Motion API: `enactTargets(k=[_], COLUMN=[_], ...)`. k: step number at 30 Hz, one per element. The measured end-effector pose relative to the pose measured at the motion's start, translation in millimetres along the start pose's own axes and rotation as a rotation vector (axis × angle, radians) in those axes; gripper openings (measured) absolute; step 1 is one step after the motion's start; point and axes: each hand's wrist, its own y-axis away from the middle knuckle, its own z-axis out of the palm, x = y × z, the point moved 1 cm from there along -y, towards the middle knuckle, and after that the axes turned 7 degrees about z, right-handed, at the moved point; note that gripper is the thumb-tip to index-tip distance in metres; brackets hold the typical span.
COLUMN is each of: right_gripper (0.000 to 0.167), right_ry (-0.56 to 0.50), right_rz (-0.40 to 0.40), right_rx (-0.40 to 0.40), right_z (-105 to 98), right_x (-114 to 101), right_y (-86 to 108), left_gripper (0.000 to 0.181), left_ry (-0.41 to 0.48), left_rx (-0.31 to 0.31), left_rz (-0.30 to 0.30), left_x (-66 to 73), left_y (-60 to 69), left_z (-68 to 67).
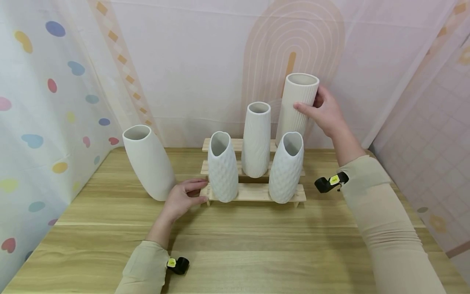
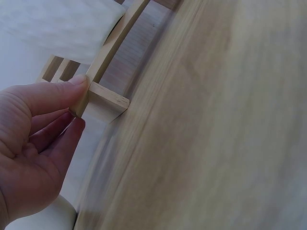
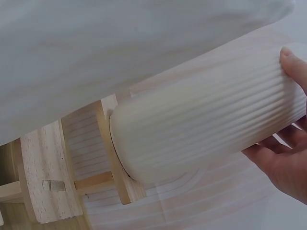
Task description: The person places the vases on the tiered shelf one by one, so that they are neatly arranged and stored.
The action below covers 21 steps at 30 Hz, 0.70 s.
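My right hand [image 1: 327, 112] grips a tall ribbed white vase [image 1: 293, 110] near its top, thumb in front and fingers behind. In the right wrist view the base of that vase [image 3: 192, 120] rests on the top step of a wooden tiered stand [image 3: 48, 172]. My left hand [image 1: 181, 199] pinches the left end of the stand's lowest step [image 1: 253, 192]; the left wrist view shows the thumb [image 2: 57, 96] above and fingertips below the slat. Two dimpled white vases, left [image 1: 223, 171] and right [image 1: 286, 171], stand on the lowest step. A slim white vase [image 1: 256, 143] stands on the middle step.
A smooth white vase [image 1: 150, 163] stands on the wooden table [image 1: 257, 249] left of the stand, close to my left hand. A patterned curtain [image 1: 191, 61] hangs behind the table, with more cloth at both sides.
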Motion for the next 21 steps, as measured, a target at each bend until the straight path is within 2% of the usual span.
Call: enactTargets(k=[15,21], right_gripper=[0.068,0.072], right_ry=[-0.039,0.009], right_rz=[-0.013,0.011], right_rx=[-0.080,-0.092], right_z=[-2,-5], right_x=[8,13], right_y=[3.3,7.9], left_gripper=[0.048,0.047], left_ry=[-0.007,-0.013], left_rx=[-0.002,-0.001], left_rz=[0.005,0.017], left_x=[-0.4,-1.8], left_y=[0.5,0.3], left_z=[-0.2,-0.6])
